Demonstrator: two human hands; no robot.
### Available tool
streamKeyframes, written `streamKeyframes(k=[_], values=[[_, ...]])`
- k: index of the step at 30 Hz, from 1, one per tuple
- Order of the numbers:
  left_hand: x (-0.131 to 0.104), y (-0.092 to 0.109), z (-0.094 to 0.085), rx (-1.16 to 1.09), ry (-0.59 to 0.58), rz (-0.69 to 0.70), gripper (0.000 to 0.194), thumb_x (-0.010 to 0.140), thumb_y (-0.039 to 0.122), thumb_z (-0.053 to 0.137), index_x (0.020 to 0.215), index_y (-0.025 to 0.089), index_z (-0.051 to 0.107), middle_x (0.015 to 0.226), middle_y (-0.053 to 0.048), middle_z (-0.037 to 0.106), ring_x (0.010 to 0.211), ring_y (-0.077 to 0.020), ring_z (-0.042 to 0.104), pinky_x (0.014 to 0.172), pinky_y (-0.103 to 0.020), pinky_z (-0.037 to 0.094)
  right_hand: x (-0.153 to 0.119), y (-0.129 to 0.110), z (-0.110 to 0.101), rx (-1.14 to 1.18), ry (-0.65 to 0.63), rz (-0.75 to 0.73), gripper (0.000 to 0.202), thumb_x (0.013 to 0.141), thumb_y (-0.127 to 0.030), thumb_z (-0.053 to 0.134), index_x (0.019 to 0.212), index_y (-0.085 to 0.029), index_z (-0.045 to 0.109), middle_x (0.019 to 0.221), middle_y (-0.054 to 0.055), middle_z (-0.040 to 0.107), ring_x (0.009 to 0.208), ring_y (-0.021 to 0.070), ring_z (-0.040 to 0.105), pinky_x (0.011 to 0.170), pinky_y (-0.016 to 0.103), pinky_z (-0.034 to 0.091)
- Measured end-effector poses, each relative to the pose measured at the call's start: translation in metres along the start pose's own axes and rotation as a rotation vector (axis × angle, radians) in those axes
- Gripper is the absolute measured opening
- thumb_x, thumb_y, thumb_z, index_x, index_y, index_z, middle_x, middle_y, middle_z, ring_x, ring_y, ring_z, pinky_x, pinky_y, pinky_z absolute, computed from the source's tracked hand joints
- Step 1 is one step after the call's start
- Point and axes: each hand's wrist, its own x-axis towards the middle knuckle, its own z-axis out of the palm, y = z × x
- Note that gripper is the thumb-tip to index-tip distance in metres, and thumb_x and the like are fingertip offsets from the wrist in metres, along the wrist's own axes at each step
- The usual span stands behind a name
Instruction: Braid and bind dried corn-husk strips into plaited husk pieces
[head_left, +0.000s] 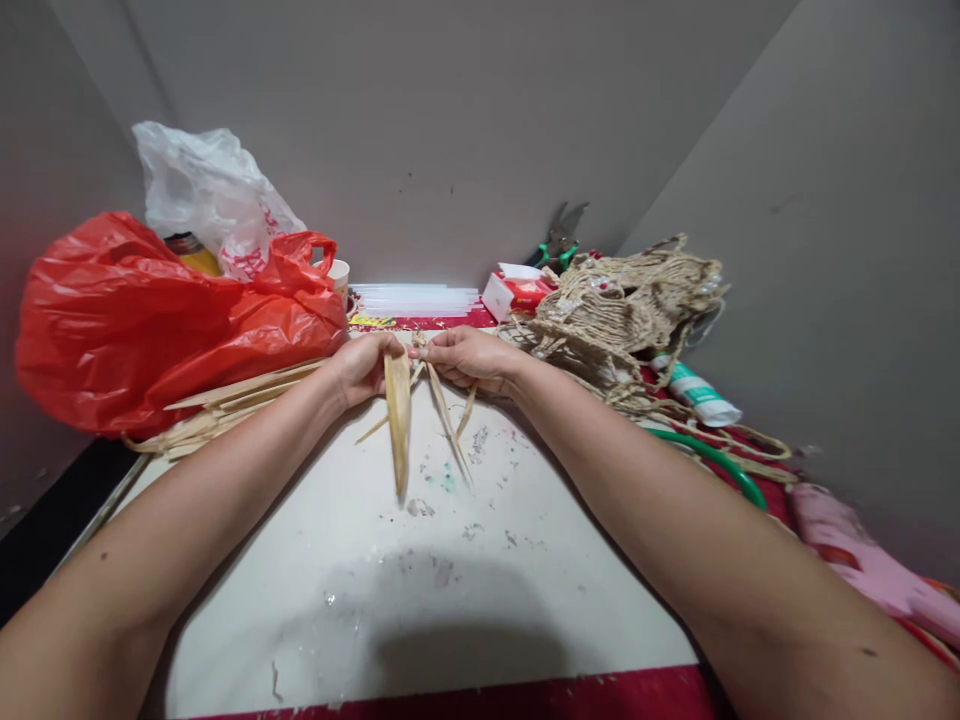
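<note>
Both my arms reach forward over a white board, and the hands meet near its far edge. Pinched in my left hand [369, 366] is a broad, pale yellow dried husk strip [398, 425] that hangs down toward me. My right hand [472, 358] has its thumb and finger closed on the end of thinner husk strips [445, 420], which dangle below the fingers. The fingertips of the two hands almost touch, and the exact join between the strips is too small to make out. Behind my left wrist lies a bundle of long dried husk strips [247, 392].
A red plastic bag [142, 320] and a clear bag [210, 185] stand at the left, beside a paper cup [340, 272]. Along the back are white sticks [416, 299], a red box [521, 290] and green-handled shears [559, 245]. Braided cord [630, 300] is heaped at the right.
</note>
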Motion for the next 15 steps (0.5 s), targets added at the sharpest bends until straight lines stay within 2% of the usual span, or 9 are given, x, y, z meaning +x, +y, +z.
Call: streamKeyframes(k=[3,8,12,15], values=[[0.0003,-0.0027,0.0007,0.061,0.023,0.046,0.006,0.060,0.009,0.060,0.066,0.010,0.059,0.055,-0.002,0.059,0.048,-0.0093,0.054,0.046,-0.020,0.044,0.0004,0.0001,-0.0006,0.017,0.009,0.004,0.041,0.075,-0.036,0.069,0.059,-0.018,0.036,0.041,-0.011,0.023,0.033,0.0015,0.016,0.034,0.020,0.007],[-0.0029,-0.0018,-0.0005,0.137,0.047,0.075,0.014,0.058,0.012,0.069,0.070,0.011,0.061,0.060,-0.002,0.063,0.052,-0.0109,0.058,0.048,-0.021,0.045,-0.0010,-0.0010,-0.0012,0.026,0.010,-0.001,0.039,0.077,-0.033,0.067,0.059,-0.018,0.036,0.041,-0.011,0.025,0.032,0.0013,0.017,0.033,0.018,0.009],[0.0005,-0.0058,0.0007,0.196,0.109,0.137,0.014,0.061,0.017,0.071,0.063,0.012,0.058,0.045,0.003,0.053,0.037,-0.0060,0.045,0.036,-0.017,0.030,-0.0023,-0.0020,-0.0010,0.067,-0.002,0.000,0.040,0.075,-0.033,0.069,0.058,-0.018,0.036,0.041,-0.011,0.025,0.032,0.0009,0.017,0.033,0.018,0.009],[0.0063,-0.0110,0.0031,0.244,0.163,0.194,0.021,0.070,0.024,0.066,0.057,0.013,0.054,0.040,0.003,0.048,0.031,-0.0052,0.037,0.032,-0.018,0.023,-0.0020,-0.0025,-0.0011,0.107,-0.032,0.006,0.041,0.072,-0.033,0.072,0.058,-0.018,0.036,0.041,-0.011,0.024,0.033,0.0008,0.016,0.033,0.018,0.008]])
